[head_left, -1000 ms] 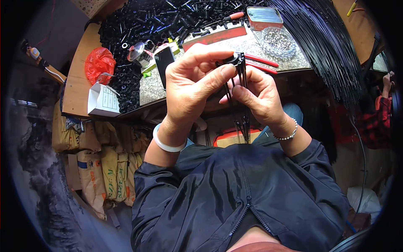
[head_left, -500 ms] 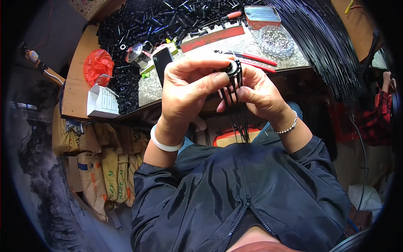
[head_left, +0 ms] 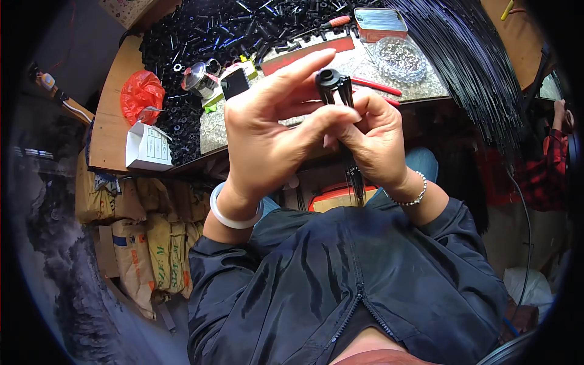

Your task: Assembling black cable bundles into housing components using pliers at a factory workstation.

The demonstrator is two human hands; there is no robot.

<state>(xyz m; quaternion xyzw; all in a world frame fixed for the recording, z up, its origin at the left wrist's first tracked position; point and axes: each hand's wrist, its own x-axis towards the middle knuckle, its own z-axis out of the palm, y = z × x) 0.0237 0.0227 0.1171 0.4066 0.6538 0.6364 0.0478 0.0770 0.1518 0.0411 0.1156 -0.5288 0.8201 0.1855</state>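
A black umbrella frame is held up over the near table edge, its round hollow hub on top and thin black ribs bunched together below. Around the ribs just under the hub, my right hand is closed. My left hand wraps the same bundle from the other side; its thumb lies across the ribs and its index finger is lifted beside the hub. Part of the left fingers is hidden behind the bundle.
Behind my hands lie red-handled pliers, a phone, a clear jar, a glass dish and a tin. Black small parts heap at the back; long black rods overhang the right edge. A red bag is left.
The ribs have been drawn together into a tight bundle. My left fingers have come off the hub; the left thumb has moved right and down onto the ribs.
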